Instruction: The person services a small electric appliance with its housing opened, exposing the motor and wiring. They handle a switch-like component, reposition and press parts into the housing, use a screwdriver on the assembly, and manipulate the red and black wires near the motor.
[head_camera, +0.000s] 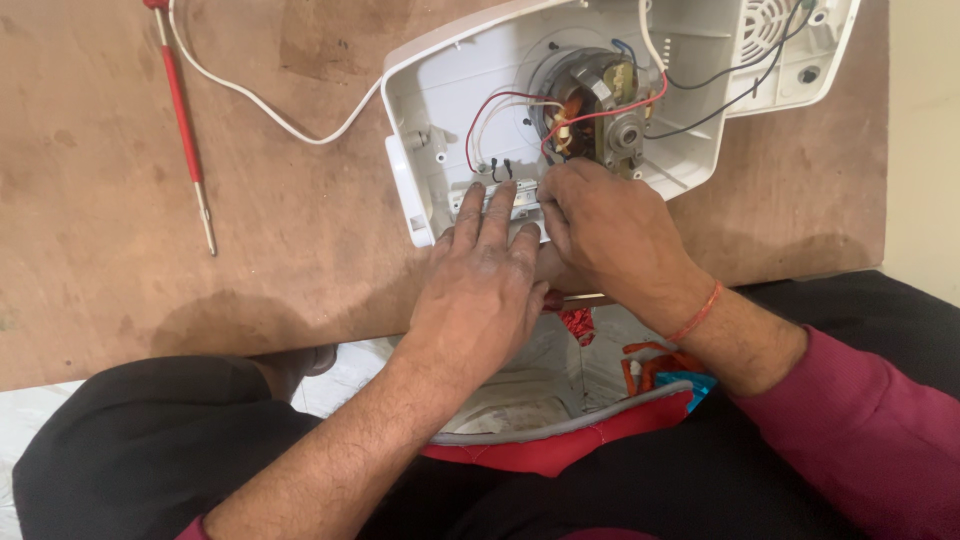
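Note:
An opened white plastic appliance housing (440, 110) lies on a brown board, with a motor (595, 105) and red, black and white wires inside. My left hand (485, 275) lies flat with its fingers pressing a small white switch block (520, 200) at the housing's near edge. My right hand (600, 235) rests beside it, fingertips on the same block just below the motor. A thin tool with a red handle (578, 322) pokes out under my hands; which hand holds it cannot be told.
A red-handled screwdriver (183, 110) lies on the brown board (150, 250) at the left. A white power cord (270, 110) runs from the housing toward the top left. An open red-edged bag (560, 440) with small parts sits on my lap.

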